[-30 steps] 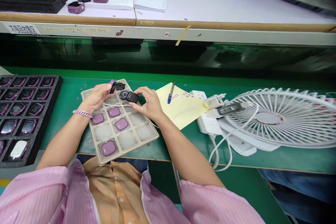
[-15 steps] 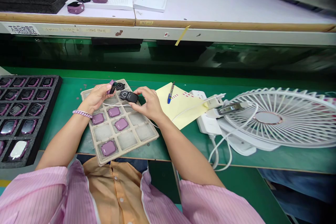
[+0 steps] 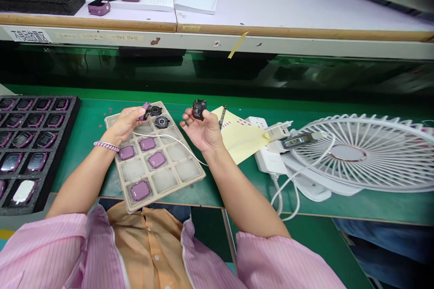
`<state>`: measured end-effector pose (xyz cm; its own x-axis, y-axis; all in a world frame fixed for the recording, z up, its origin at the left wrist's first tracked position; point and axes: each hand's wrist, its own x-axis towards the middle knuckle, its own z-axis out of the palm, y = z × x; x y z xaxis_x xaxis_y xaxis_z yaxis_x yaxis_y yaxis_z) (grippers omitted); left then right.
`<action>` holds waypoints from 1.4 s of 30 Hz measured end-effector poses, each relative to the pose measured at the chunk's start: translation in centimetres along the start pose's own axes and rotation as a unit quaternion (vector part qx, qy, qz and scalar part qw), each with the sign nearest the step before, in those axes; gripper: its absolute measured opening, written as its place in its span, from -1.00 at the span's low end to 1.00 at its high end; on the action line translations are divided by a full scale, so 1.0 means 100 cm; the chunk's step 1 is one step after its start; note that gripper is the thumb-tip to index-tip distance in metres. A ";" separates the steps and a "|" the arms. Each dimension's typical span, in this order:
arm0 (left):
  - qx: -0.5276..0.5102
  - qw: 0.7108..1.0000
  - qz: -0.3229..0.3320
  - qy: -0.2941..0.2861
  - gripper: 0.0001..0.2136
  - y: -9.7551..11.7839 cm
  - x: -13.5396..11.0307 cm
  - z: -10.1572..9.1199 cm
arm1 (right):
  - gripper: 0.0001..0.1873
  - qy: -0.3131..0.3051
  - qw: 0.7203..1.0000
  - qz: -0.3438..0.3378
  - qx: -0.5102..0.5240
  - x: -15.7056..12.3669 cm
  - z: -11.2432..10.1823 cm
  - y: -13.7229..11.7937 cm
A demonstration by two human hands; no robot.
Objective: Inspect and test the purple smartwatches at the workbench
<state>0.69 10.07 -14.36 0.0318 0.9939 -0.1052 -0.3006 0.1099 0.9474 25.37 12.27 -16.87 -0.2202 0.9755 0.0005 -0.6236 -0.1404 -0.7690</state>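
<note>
From here my right hand (image 3: pixel 203 134), half curled, pinches a square black case (image 3: pixel 199 109) beside the beige plastic tray (image 3: pixel 164 181); my left hand (image 3: pixel 126 123) pinches maybe a purple watch shell (image 3: pixel 146 107) over the tray

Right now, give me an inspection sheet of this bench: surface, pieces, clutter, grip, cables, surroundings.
Surface: green worktop; beige tray on it, some compartments unfilled.
Pieces: four purple cases in the tray; two round black pieces at its far end.
Clutter: yellow sheet, pen, power strip, white fan.
Grip: left hand pinches a purple-and-black piece; right hand holds a dark squarish piece.
Cables: a white cable crosses the tray; others loop near the fan.
Surroundings: black foam tray of watches at left; shelf beyond with papers.
</note>
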 end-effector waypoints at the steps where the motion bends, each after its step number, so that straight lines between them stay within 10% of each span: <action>1: -0.002 1.000 -0.001 0.001 -0.42 0.000 0.000 0.000 | -0.45 0.005 1.000 0.004 0.024 0.001 0.000 -0.001; 26: -0.092 0.994 -0.050 -0.024 -0.44 0.001 0.001 -0.003 | -0.48 -0.035 0.990 0.106 -0.081 0.015 -0.022 -0.009; 30: 0.041 0.998 0.040 0.018 -0.51 -0.001 0.002 0.000 | -0.53 -0.018 0.989 0.113 -0.096 0.015 -0.020 -0.007; 37: 0.547 0.798 0.248 0.051 -0.72 -0.004 -0.004 0.001 | -0.48 0.004 0.986 0.082 -0.146 0.015 -0.021 -0.002; 42: 0.570 0.777 0.259 0.061 -0.73 -0.005 -0.004 0.001 | -0.44 -0.006 0.985 0.081 -0.154 0.013 -0.019 -0.002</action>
<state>0.94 9.64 -14.78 0.0771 0.9052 0.4180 0.7994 -0.3067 0.5167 26.67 13.91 -17.96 -0.3081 0.9420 -0.1329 -0.3228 -0.2350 -0.9168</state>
